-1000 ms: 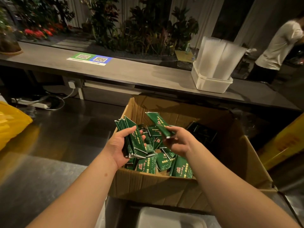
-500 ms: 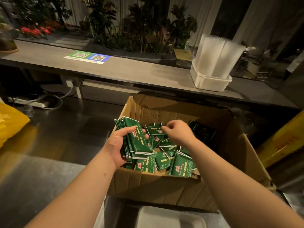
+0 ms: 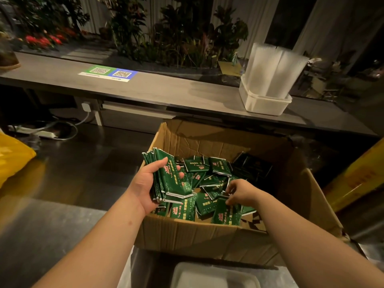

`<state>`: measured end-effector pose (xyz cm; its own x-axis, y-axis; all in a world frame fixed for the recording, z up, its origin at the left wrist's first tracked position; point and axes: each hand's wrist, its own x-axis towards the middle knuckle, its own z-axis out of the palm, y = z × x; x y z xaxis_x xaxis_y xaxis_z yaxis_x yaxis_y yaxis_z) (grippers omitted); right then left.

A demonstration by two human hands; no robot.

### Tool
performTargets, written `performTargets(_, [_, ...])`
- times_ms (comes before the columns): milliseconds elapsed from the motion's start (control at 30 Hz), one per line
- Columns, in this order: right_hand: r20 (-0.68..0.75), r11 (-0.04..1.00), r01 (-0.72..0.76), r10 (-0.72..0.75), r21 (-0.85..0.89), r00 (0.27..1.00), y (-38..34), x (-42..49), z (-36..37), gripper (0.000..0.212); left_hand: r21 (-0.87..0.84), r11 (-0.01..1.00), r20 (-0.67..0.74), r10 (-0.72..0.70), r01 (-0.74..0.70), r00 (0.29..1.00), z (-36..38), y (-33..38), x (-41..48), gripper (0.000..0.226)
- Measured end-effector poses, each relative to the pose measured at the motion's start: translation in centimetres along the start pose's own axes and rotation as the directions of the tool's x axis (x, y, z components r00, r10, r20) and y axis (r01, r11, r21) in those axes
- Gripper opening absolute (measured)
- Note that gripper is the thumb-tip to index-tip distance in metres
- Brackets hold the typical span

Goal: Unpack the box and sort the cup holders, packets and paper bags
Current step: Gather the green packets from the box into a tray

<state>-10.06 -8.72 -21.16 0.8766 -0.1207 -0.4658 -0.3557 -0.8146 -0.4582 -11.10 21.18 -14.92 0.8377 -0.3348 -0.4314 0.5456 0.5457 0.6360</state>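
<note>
An open cardboard box point(image 3: 207, 235) stands on the steel counter, with several loose green packets point(image 3: 209, 166) lying inside. My left hand point(image 3: 145, 186) grips a stack of green packets point(image 3: 172, 179) over the box's left side, thumb across the top packet. My right hand point(image 3: 239, 193) reaches down into the box at its near right, fingers curled and pinching at a packet point(image 3: 224, 201) in the pile. A dark item point(image 3: 252, 166) lies at the back right of the box.
A white tub point(image 3: 266, 103) with translucent sleeves stands on the grey shelf behind. A yellow bag point(image 3: 12, 156) lies at the left, a yellow object point(image 3: 359, 179) at the right. A white tray point(image 3: 214, 276) sits below the box. Cables point(image 3: 47, 132) lie under the shelf.
My right hand laid its packet onto the stack in my left hand, then dropped toward the near right of the box into the loose pile. The stack stayed in place.
</note>
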Motion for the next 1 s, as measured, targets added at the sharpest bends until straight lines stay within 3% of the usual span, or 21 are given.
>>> performTargets(133, [0.147,0.994,-0.064,0.051,0.085,0.988,1.2,-0.8,0.2,0.037,0.001,1.000,0.015,-0.004,0.004,1.000,-0.1,0.0,0.2,0.041])
performTargets(233, [0.132,0.938,-0.075,0.032,0.340,0.991,1.0,-1.3,-0.2,0.031,0.018,1.000,0.018,-0.008,0.008,1.000,0.0,-0.1,0.1,0.041])
performTargets(300, [0.069,0.762,-0.033,-0.016,0.647,0.998,0.0,-1.9,-1.1,0.030,0.030,1.000,0.013,-0.008,0.008,1.000,0.0,0.0,0.0,0.041])
performTargets(367, [0.004,0.538,0.029,-0.060,0.843,0.998,-1.5,-2.8,-2.1,0.029,0.042,0.999,0.008,-0.014,0.014,1.000,0.0,0.0,-0.1,0.040])
performTargets(467, [-0.010,0.364,0.056,-0.126,0.930,0.992,-4.1,-4.2,-3.2,0.024,0.082,0.996,0.024,-0.038,0.036,0.999,0.3,0.1,-0.3,0.034])
performTargets(533, [0.016,0.312,0.049,-0.202,0.949,0.979,-6.1,-5.2,-3.5,0.028,0.125,0.991,0.039,-0.059,0.054,0.998,0.5,0.0,-0.5,0.035])
performTargets(633, [0.032,0.295,0.064,-0.311,0.953,0.950,-9.5,-6.4,-2.9,0.019,0.188,0.979,0.046,-0.086,0.076,0.995,0.8,-0.1,-1.0,0.038])
performTargets(733, [-0.034,0.352,0.154,-0.323,0.923,0.946,-12.2,-6.5,-0.7,0.009,0.203,0.977,0.055,-0.080,0.068,0.995,1.3,-0.1,-1.5,0.041])
performTargets(900, [-0.233,0.442,0.297,-0.193,0.847,0.953,-14.4,-7.8,2.1,0.023,0.085,0.996,0.041,0.002,-0.006,0.999,1.4,-0.3,-2.6,0.052])
performTargets(1000, [-0.363,0.609,0.343,-0.096,0.715,0.927,-14.6,-10.2,2.4,0.033,0.098,0.995,0.077,0.019,-0.026,0.997,2.3,-0.6,-4.0,0.048])
